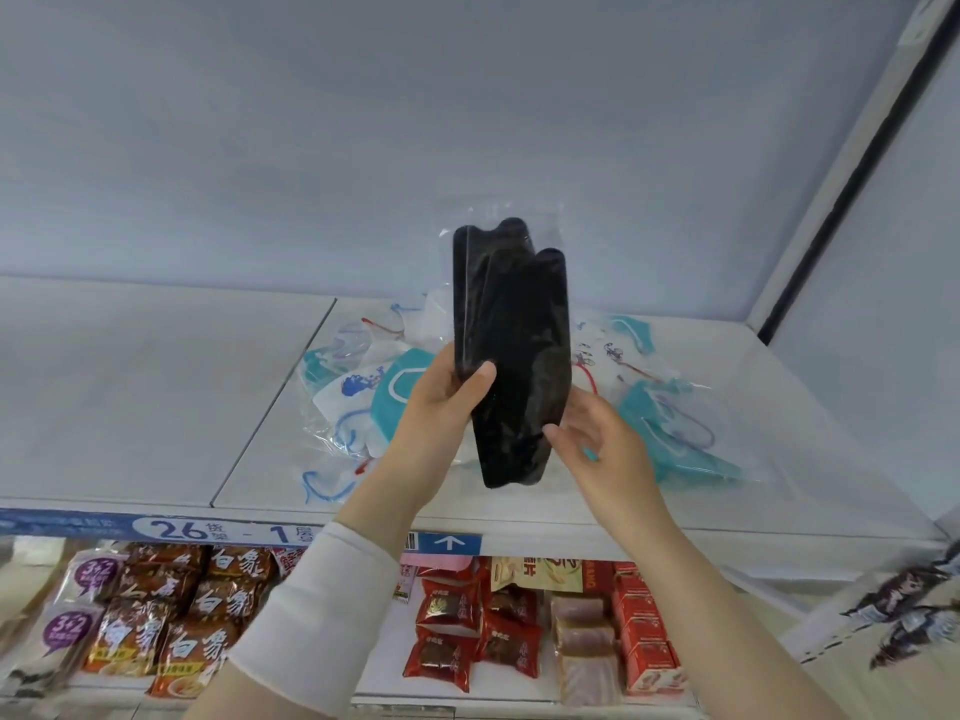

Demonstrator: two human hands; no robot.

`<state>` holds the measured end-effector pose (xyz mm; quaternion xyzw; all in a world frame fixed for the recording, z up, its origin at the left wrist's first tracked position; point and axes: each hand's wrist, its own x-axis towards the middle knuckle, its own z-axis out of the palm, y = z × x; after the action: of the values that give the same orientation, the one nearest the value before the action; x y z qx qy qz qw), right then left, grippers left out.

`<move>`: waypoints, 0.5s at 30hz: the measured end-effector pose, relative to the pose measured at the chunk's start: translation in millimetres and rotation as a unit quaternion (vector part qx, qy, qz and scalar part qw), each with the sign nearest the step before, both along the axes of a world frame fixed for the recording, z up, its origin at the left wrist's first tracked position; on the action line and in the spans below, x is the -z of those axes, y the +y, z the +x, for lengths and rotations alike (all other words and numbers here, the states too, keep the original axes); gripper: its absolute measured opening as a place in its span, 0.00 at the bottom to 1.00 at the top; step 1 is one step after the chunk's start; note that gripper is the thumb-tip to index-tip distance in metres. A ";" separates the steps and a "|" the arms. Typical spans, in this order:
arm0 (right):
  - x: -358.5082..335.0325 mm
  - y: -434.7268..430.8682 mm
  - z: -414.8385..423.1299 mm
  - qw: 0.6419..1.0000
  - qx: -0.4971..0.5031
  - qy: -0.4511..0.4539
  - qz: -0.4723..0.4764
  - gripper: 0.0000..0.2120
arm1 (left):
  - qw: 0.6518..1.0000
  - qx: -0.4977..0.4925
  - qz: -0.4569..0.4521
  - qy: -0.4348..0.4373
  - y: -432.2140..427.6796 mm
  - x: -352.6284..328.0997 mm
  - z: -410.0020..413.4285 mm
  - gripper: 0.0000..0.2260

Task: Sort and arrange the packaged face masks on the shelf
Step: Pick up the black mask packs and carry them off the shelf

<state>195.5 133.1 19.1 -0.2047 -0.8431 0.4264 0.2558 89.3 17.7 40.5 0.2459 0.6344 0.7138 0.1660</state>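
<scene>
Black mask packs, gripped upright by my left hand, right hand slack beside them, partly hid teal-and-white packets littering the shelf; snacks sat below.

Black masks in clear film stand out against a white shelf, beside teal masks with white trim and a white mask printed in blue; a blue label strip runs above red snack packets.
</scene>
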 end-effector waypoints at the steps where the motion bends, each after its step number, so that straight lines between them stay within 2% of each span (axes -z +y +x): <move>1: 3.4 -0.1 -1.9 1.000 -0.006 -0.005 -0.016 0.18 | 1.000 -0.006 -0.015 0.022 1.8 0.1 2.4 0.15; 4: 17.8 -6.7 -7.5 0.999 0.008 0.016 -0.051 0.09 | 0.998 -0.022 -0.013 0.063 2.5 10.6 8.8 0.10; 8: 30.7 -14.6 -11.2 0.988 0.003 0.048 -0.144 0.09 | 0.996 -0.040 -0.005 0.079 5.8 27.1 15.7 0.08; 11: 32.2 -15.7 -12.0 0.987 -0.010 0.054 -0.153 0.08 | 0.993 -0.060 -0.004 0.098 8.2 25.9 18.8 0.08; 15: 29.5 -24.0 -10.2 0.992 -0.020 0.040 -0.120 0.06 | 0.991 -0.093 -0.009 0.100 -0.9 23.3 21.7 0.08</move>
<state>185.3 109.1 -10.4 -0.2001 -0.7788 0.5374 0.2543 110.9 16.8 17.3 0.2547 0.6743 0.6922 0.0373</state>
